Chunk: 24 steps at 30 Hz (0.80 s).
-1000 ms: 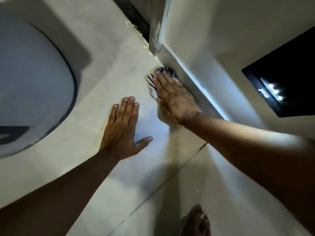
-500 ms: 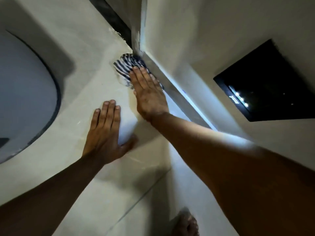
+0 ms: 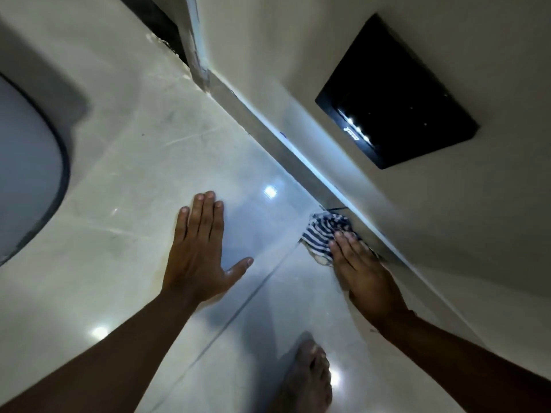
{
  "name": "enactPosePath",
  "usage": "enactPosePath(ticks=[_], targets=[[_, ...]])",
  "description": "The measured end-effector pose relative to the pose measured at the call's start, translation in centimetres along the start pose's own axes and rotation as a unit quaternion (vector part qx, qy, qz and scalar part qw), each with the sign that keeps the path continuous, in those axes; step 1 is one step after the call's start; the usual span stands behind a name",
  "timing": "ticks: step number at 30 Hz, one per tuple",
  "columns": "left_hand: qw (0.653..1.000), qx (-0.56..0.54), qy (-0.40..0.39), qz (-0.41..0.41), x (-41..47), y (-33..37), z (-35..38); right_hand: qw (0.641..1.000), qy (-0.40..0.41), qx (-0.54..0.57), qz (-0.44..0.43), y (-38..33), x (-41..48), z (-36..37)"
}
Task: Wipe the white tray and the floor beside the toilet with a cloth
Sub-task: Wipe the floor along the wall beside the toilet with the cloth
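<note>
A blue-and-white striped cloth (image 3: pixel 323 234) lies on the pale glossy floor tiles (image 3: pixel 143 162), tight against the foot of the wall. My right hand (image 3: pixel 362 269) presses flat on the cloth's near part, fingers together and pointing along the wall. My left hand (image 3: pixel 202 251) rests palm down on the bare floor to the left of it, fingers spread, holding nothing. The toilet (image 3: pixel 26 180), white with a dark rim, fills the left edge. No white tray is in view.
The light wall (image 3: pixel 298 70) runs diagonally on the right with a black square panel (image 3: pixel 399 93) set in it. A dark gap (image 3: pixel 155 22) lies at the far corner. A bare foot (image 3: pixel 307 380) stands on the tiles near the bottom. A grout line crosses between my hands.
My right hand has dragged the cloth back along the wall base, from the far corner towards me. My left hand stayed flat on the floor.
</note>
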<state>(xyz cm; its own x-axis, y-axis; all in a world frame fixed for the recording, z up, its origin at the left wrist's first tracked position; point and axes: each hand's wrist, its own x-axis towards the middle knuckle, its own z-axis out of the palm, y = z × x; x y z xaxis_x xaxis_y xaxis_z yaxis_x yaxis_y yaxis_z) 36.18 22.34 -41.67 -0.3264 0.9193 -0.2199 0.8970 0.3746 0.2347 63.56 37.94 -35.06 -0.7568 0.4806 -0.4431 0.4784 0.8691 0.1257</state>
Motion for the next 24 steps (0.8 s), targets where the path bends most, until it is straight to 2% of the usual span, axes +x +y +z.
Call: enactPosePath(ticks=[6, 10, 12, 15, 17, 20, 24], targets=[[1.000, 0.006, -0.002, 0.004, 0.0, -0.4, 0.1, 0.988, 0.118, 0.093, -0.026, -4.4, 11.6, -3.7], [1.000, 0.016, -0.011, -0.007, 0.2, -0.4, 0.1, 0.986, 0.131, 0.095, -0.032, -7.4, 18.8, -6.5], [1.000, 0.009, -0.016, -0.005, 0.1, -0.2, 0.0, 0.992, 0.113, 0.045, -0.041, -6.5, 17.1, -5.5], [0.999, -0.013, -0.027, 0.045, -1.2, 1.5, 0.2, 0.995, 0.071, -0.030, -0.059, -2.4, 7.9, -2.2], [0.998, -0.020, -0.051, 0.043, -1.9, 2.8, 0.1, 0.998, 0.031, -0.048, -0.037, -0.1, 1.9, -1.2], [0.995, -0.023, -0.099, 0.026, -2.2, 3.4, -1.5, 0.999, -0.039, 0.003, 0.016, 0.0, -0.3, -2.1], [0.993, -0.035, -0.105, 0.031, -3.4, 2.4, -6.3, 0.986, -0.057, 0.140, 0.076, -1.4, 1.0, -6.0]])
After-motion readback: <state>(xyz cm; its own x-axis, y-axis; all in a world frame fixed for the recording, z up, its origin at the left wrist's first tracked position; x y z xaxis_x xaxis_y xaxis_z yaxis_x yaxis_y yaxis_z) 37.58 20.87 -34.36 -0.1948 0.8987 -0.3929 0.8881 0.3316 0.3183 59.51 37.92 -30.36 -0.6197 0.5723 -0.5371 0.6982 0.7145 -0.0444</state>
